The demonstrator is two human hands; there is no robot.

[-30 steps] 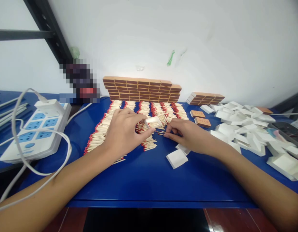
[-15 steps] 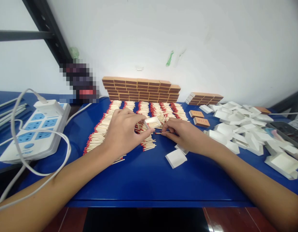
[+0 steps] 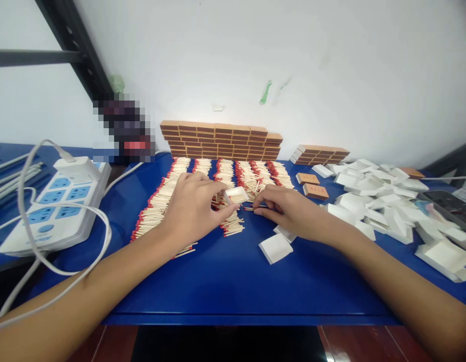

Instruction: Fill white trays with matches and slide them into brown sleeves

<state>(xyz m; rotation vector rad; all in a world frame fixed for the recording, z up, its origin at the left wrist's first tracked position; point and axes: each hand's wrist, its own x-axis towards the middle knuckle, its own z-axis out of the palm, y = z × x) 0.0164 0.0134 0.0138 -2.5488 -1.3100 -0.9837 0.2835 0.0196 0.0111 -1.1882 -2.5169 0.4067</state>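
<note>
My left hand (image 3: 193, 206) pinches a small white matchbox tray (image 3: 236, 194) between thumb and fingers, just above the rows of red-tipped matches (image 3: 218, 188) laid out on the blue table (image 3: 233, 281). My right hand (image 3: 289, 208) lies close beside it, fingers closed on a few matches (image 3: 251, 206) at the edge of the pile. Both hands nearly touch at the tray.
A wall of stacked brown matchboxes (image 3: 221, 141) stands at the back, a smaller stack (image 3: 321, 153) to its right. Several empty white trays (image 3: 387, 201) litter the right side, one (image 3: 276, 247) near my right wrist. A white power strip (image 3: 55, 201) with cables lies left. A phone (image 3: 450, 206) rests far right.
My right hand has slid slightly left toward the tray, gathering matches. The left hand has tilted the tray a little and stayed in place.
</note>
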